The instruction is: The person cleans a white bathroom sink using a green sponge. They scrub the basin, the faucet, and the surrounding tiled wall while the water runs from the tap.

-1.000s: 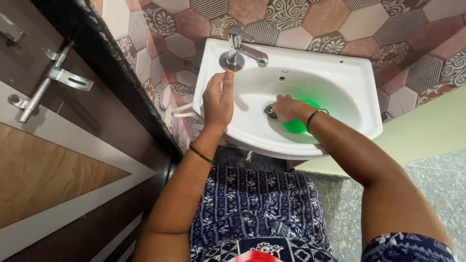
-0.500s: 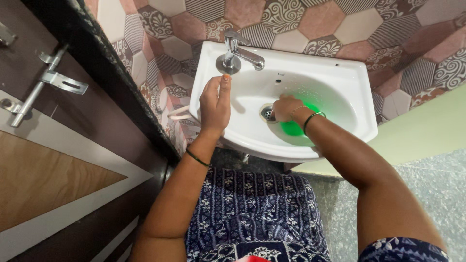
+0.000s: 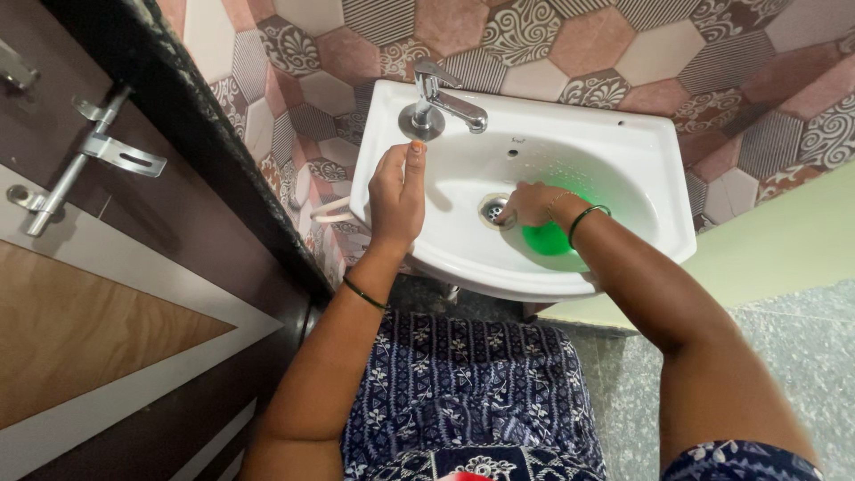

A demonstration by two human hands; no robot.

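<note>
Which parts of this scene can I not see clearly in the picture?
- Green scrubber, head view: the right hand and wrist cover most of it, so its shape is unclear.
- Right hand grip: fingers curl under, so I cannot tell how it holds the scrubber.
- Sink underside: hidden by the basin and arms.
- Left hand palm: pressed on the sink rim, unseen.
- Door: cut off by the left edge.

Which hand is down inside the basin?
The right hand, pressing a green scrubber beside the drain; the left hand only rests on the sink's rim.
</note>
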